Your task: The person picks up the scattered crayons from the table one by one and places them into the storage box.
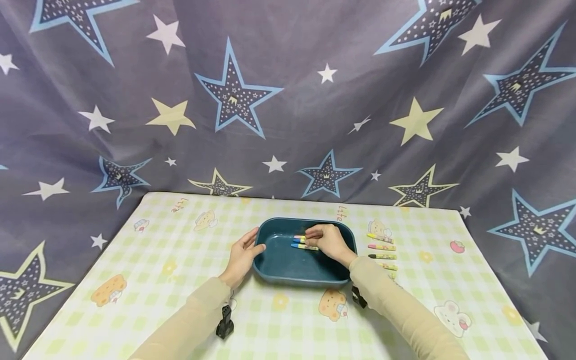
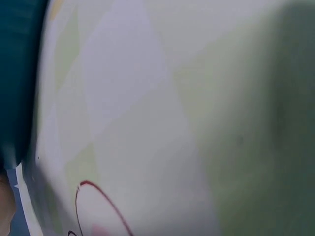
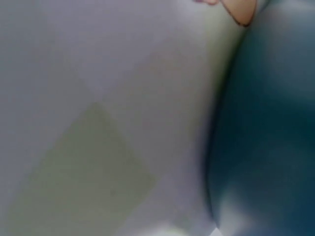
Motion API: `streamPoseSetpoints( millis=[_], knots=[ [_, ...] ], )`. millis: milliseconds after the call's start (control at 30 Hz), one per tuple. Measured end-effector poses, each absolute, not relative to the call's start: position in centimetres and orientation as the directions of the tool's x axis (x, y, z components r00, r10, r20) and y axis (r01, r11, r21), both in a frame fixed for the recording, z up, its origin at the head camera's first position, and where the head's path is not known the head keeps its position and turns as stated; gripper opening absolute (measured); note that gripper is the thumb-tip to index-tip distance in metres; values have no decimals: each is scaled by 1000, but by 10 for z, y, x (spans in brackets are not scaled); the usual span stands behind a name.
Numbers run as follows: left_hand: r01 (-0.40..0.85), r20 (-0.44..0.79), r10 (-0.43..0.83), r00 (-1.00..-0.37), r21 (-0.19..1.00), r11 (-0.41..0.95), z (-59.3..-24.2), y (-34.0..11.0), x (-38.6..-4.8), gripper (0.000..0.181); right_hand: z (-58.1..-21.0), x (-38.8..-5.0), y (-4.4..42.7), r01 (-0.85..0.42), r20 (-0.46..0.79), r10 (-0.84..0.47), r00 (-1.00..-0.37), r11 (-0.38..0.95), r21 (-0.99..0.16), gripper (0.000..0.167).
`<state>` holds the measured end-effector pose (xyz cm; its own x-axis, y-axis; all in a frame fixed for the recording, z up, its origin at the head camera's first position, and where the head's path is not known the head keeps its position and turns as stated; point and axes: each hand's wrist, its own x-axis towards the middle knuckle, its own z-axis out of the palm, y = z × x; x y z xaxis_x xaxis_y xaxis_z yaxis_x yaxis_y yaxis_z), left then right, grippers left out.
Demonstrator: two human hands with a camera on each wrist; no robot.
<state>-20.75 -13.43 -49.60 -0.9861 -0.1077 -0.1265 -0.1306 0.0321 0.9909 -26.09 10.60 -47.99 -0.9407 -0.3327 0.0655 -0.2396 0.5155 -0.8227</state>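
Observation:
A dark teal plastic basin [image 1: 288,272] sits on the tablecloth. My left hand [image 1: 240,257] holds its left rim, thumb over the edge and fingers along the outside. Inside the basin, my right hand [image 1: 330,243] pinches a crayon, whose far end is hidden by the fingers. Beside it lie a blue crayon [image 1: 298,240] and another blue-tipped crayon [image 1: 304,246] with a yellow wrapper. The left wrist view catches the basin's outer wall [image 2: 17,83] and a bit of a finger [image 2: 6,204]; the right wrist view has the basin's wall [image 3: 270,123] close up.
To the right of the basin, several crayons lie in a column, among them a yellow crayon [image 1: 380,238], a pink crayon [image 1: 381,247] and a black crayon [image 1: 382,256]. The green checked tablecloth [image 1: 148,280] reaches back to a grey star-patterned curtain [image 1: 288,125].

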Motion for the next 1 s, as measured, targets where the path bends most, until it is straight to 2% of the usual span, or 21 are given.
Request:
streamPoseSetpoints(
  millis=[200,400,700,933,1000],
  knots=[
    [-123,-121,-97,-988,992,14,-496,-132,-209,57,-475,-260,112,-195,56,-380,-923,337,-921,34],
    [-142,-142,-82,-986,990,-10,-489,-134,-204,57,-466,-259,123,-146,40,-385,-922,251,-957,37],
    [-145,-145,-76,-987,989,4,-467,-131,-194,58,-434,-257,167,-193,104,-291,-951,298,-935,33],
    [-136,-133,-102,-986,990,25,-500,-136,-206,58,-435,-260,215,-180,101,-232,-968,348,-920,37],
    [-129,-126,-100,-987,991,20,-498,-136,-208,58,-437,-262,227,-181,107,-222,-969,347,-920,38]
  ],
)
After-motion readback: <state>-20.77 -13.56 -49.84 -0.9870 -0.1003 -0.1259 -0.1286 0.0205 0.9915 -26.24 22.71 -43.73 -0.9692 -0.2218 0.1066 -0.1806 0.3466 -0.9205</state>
